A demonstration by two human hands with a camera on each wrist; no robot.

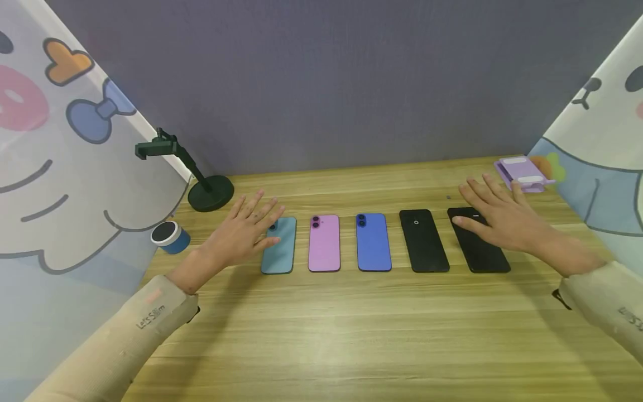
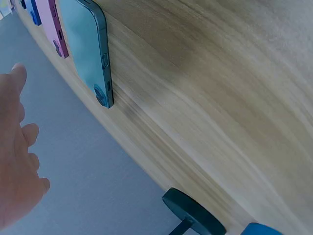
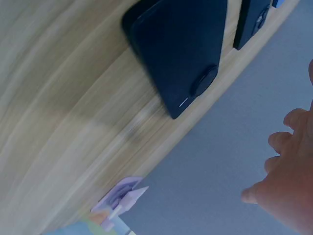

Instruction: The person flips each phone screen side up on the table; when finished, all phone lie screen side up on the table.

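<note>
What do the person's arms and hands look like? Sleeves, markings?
Beige fabric left sleeve and right sleeve, each with dark printed lettering and a small black piece at the cuff, unclear what. Left hand and right hand: no gloves.

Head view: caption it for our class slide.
Left hand hovers near a flat teal phone, right hand near a flat black phone, three more phones between.
</note>
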